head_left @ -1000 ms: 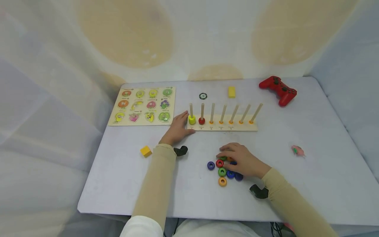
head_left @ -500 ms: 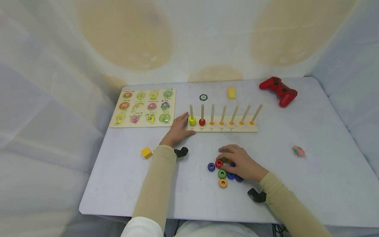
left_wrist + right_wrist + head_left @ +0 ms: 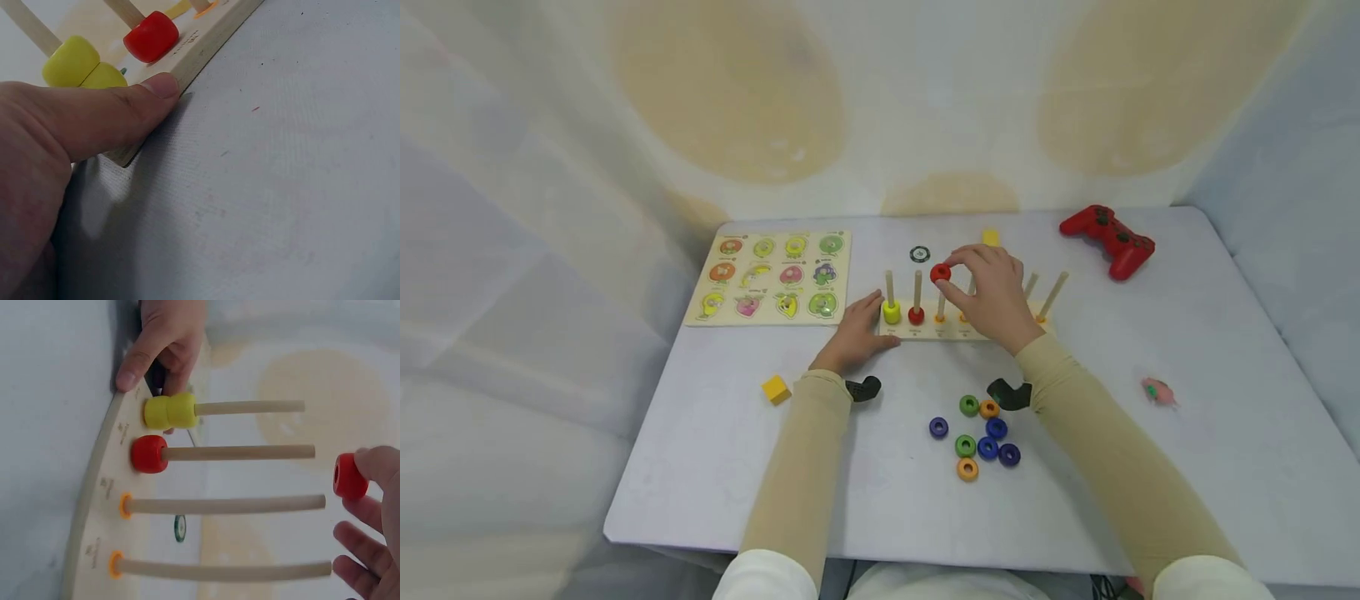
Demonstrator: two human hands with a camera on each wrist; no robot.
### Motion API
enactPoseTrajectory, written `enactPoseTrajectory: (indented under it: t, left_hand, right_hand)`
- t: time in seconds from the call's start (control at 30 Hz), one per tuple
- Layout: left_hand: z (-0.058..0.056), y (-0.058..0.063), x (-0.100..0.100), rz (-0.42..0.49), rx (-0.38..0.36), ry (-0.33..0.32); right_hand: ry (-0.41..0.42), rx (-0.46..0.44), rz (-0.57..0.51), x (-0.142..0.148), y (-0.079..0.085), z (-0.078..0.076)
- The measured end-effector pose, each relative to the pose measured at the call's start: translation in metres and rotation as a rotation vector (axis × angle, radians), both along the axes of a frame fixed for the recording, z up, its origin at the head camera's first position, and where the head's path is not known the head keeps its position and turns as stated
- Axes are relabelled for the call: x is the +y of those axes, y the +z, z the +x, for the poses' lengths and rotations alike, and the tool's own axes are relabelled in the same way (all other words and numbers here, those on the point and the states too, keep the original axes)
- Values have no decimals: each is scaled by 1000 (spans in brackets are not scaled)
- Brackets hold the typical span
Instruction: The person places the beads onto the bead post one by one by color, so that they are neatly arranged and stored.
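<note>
My right hand [image 3: 996, 296] pinches a red ring [image 3: 940, 272] between thumb and fingers. In the right wrist view the ring is off the pegs, just beyond the peg tips. My left hand [image 3: 853, 335] grips the left end of the wooden peg board [image 3: 928, 332], its thumb along the front edge. Two yellow rings [image 3: 170, 411] are stacked on the first peg, and another red ring [image 3: 149, 454] sits on the second. The third peg [image 3: 250, 505] carries no ring. My right hand hides part of the board's right half in the head view.
Several loose rings, among them a green ring [image 3: 966, 446] and a blue ring [image 3: 988, 448], lie before the board. Around it are a fruit puzzle [image 3: 775, 279], yellow block [image 3: 776, 389], round chip [image 3: 920, 254], red game controller [image 3: 1108, 242] and small pink toy [image 3: 1159, 392].
From the loose rings, my right hand has lifted a red ring and moved it forward and slightly left to the pegs. My left hand stays at the board's end.
</note>
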State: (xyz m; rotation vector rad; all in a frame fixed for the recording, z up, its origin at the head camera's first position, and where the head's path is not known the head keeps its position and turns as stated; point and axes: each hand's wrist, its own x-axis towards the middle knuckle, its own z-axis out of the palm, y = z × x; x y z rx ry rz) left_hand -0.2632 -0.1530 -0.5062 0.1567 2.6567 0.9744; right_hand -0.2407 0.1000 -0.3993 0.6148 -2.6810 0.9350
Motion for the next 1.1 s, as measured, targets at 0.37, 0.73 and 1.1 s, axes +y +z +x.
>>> enactPoseTrajectory:
  t: [0.37,0.73,1.1]
  left_hand:
    - [3,-3,8,-29,3,-12]
    - [3,-4,5,-34,2,-35]
    - [-3,-3,-2,-37,35,-36]
  right_hand:
    - [-25,-37,49,-18,-1,-14]
    - [-11,-45,51,-17,0,-12]
    - [37,30,-13,-3,-3,7]
